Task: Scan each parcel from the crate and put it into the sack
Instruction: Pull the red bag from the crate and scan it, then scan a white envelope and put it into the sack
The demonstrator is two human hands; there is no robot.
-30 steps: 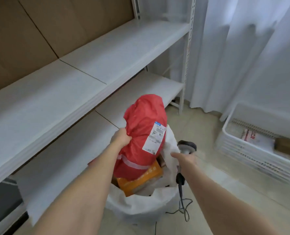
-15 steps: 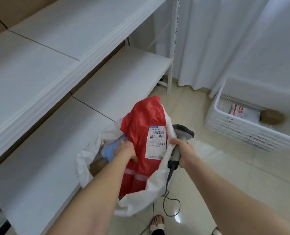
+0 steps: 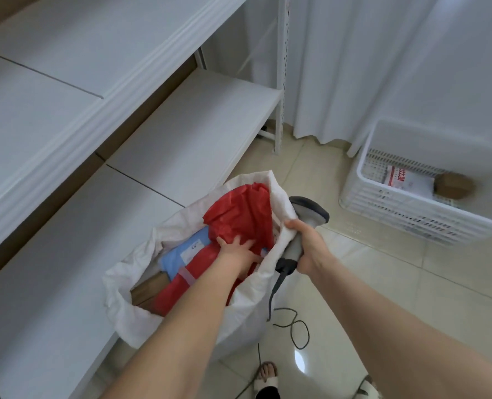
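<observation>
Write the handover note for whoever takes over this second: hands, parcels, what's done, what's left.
Left hand: fingers spread, pressing the red parcel down into the sack.
Right hand: grips the scanner and holds the sack's rim open.
Done: red parcel in the sack, beside a blue parcel.
Left: a white parcel and a brown box lie in the crate; scan and bag both.

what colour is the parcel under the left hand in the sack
Red parcel, under the left hand; the head view shows it best.
</observation>
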